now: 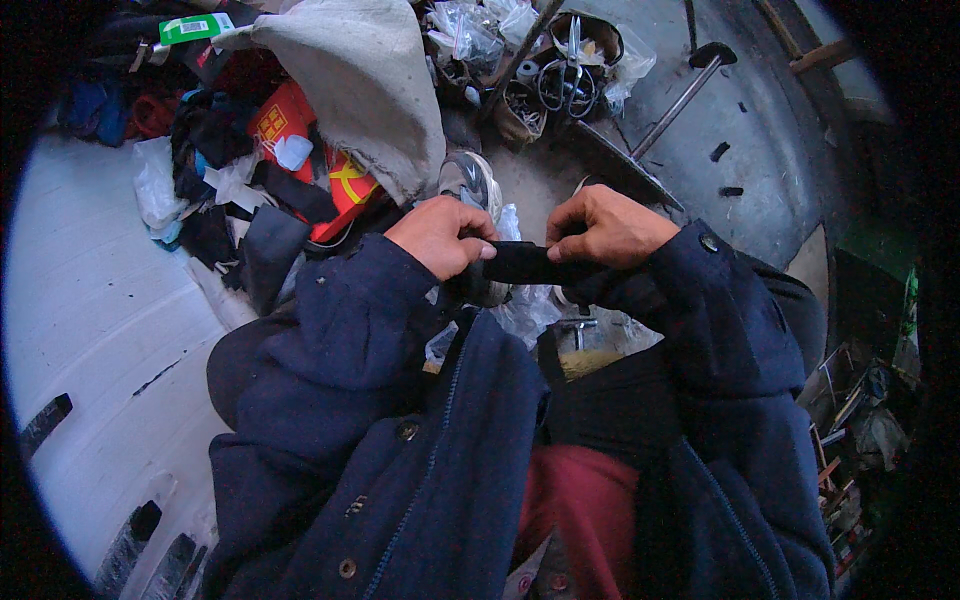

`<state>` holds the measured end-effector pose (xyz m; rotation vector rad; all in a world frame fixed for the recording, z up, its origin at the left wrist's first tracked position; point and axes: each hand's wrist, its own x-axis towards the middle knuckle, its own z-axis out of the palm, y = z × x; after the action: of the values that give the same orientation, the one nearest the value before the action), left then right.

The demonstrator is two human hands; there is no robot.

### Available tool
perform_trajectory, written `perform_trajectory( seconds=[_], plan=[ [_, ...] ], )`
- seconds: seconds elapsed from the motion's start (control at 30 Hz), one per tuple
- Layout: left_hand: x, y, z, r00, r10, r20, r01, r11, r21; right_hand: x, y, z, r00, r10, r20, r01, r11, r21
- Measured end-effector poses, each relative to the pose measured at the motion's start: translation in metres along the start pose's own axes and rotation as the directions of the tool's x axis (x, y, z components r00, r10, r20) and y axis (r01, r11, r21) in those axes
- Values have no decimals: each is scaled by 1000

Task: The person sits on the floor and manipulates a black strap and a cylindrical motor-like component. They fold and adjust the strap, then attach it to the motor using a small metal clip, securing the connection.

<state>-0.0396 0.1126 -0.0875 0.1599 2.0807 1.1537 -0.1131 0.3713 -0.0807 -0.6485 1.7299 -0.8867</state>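
Note:
A short, flat black strip (522, 264) is stretched level in front of my body; whether it is cloth or rubber I cannot tell. My left hand (445, 235) pinches its left end between thumb and curled fingers. At the other end, my right hand (612, 230) is closed on it in the same way, knuckles up. Beneath the strip are a grey shoe (470, 178) and crumpled clear plastic (527, 312). Dark blue sleeves cover both my forearms.
A pale cloth (365, 85) drapes beside a heap of dark scraps with a red printed box (283, 120). Scissors (573, 75) stand among bags at the far side. A metal rod (678, 105) rises near a grey surface (770, 150) with black bits. A white surface (95, 270) lies left.

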Motion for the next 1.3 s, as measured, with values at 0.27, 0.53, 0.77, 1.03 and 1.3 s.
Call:
perform_trajectory(
  seconds=[0.27, 0.53, 0.77, 1.03, 1.3],
  plan=[
    [3, -1, 1, 998, -37, 41, 38, 999, -35, 2, 3, 0, 1000, -5, 0, 5, 1000, 17],
    [2, -1, 1, 998, -22, 56, 24, 999, -40, 5, 6, 2, 1000, -3, -9, 3, 1000, -1],
    [3, -4, 1, 998, -21, 60, 23, 999, -30, 4, 3, 1, 1000, 3, 4, -3, 1000, 21],
    [7, -6, -3, 991, -31, 127, 50, 988, -144, 9, 13, -2, 998, 21, 64, -29, 991, 130],
    [12, -27, -1, 997, 10, 71, 2, 986, -166, 9, 17, -5, 997, -3, 77, -15, 974, 227]
  ],
)
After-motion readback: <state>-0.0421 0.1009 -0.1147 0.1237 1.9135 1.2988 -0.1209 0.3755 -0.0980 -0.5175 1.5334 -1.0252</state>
